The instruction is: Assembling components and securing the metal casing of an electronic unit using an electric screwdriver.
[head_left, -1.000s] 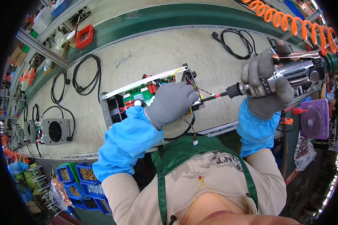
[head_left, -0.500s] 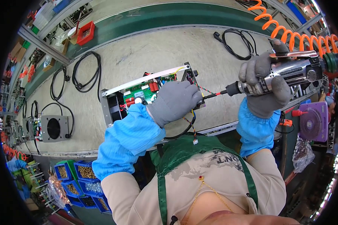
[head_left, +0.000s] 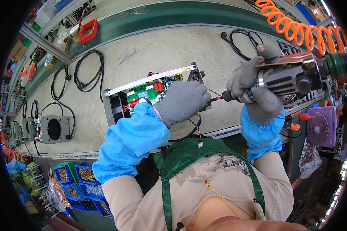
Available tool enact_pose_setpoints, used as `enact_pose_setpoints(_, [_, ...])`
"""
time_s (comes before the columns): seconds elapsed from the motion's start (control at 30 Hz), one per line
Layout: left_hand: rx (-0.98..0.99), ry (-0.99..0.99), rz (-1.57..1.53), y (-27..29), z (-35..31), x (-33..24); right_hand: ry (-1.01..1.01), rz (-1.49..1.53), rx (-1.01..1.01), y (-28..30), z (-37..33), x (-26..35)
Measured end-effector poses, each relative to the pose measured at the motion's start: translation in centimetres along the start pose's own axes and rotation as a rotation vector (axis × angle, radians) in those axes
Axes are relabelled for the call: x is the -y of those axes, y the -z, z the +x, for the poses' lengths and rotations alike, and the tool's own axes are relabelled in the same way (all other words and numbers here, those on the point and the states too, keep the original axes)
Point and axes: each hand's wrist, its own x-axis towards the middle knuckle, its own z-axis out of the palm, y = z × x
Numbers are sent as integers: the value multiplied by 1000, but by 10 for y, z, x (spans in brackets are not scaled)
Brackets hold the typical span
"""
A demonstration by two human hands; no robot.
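An open electronic unit [head_left: 146, 81] lies on the bench, with a metal frame around a green circuit board [head_left: 144, 94] bearing red and white components. My left hand [head_left: 184, 101], in a grey glove, is closed at the unit's right end; its fingertips and whatever they pinch are hidden. My right hand [head_left: 254, 82], also gloved, is wrapped round a silver air screwdriver [head_left: 285, 77]. The driver lies nearly level, its bit [head_left: 216, 98] pointing left to the unit's right end beside my left fingers. The bit's tip is hidden. A twisted wire with a white connector [head_left: 200, 144] hangs off the bench's near edge.
An orange coiled air hose [head_left: 293, 29] hangs at upper right. Black cables [head_left: 89, 71] lie coiled on the bench [head_left: 162, 50]. Grey units with round fan openings [head_left: 54, 129] stand at left. Blue screw bins [head_left: 86, 173] sit lower left, a purple fan [head_left: 322, 127] at right.
My right hand and the air screwdriver have moved left, towards the unit, and less of the bit shows. The hose has swung with it. My left hand has barely moved.
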Motion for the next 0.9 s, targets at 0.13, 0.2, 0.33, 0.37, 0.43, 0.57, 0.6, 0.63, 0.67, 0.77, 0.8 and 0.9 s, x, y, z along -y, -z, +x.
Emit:
enact_pose_setpoints(0.13, [79, 24, -47, 4, 3, 2, -26, -11, 62, -7, -6, 0])
enact_pose_setpoints(0.2, [109, 90, -173, 1, 0, 7, 79, 25, 232, -5, -3, -6])
enact_pose_setpoints(0.33, [-113, 131, -416, 9, 1, 18, 20, 31, 130, -12, -13, -5])
enact_pose_setpoints(0.37, [-115, 133, -419, 13, 3, 16, 17, 29, 132, -11, -14, -6])
enact_pose_setpoints(0.43, [45, 250, 94, 21, 9, 11, 51, -52, 129, -7, -13, -6])
enact_pose_setpoints(0.57, [437, 333, -51, 28, 24, 14, 115, -104, 180, -6, -11, -8])
enact_pose_setpoints(0.6, [461, 333, -64, 30, 25, 15, 111, -111, 133, -7, -13, -7])
enact_pose_setpoints(0.63, [485, 333, -77, 30, 26, 15, 106, -118, 86, -8, -14, -7])
enact_pose_setpoints(0.67, [483, 336, -78, 30, 26, 16, 104, -118, 89, -8, -13, -8])
enact_pose_setpoints(0.77, [488, 350, -111, 30, 26, 17, 153, -96, 79, -10, -11, -10])
enact_pose_setpoints(0.8, [484, 349, -126, 31, 27, 17, 163, -55, 79, -9, -11, -10])
enact_pose_setpoints(0.9, [485, 361, -145, 30, 27, 18, 185, -4, 203, -4, -8, -14])
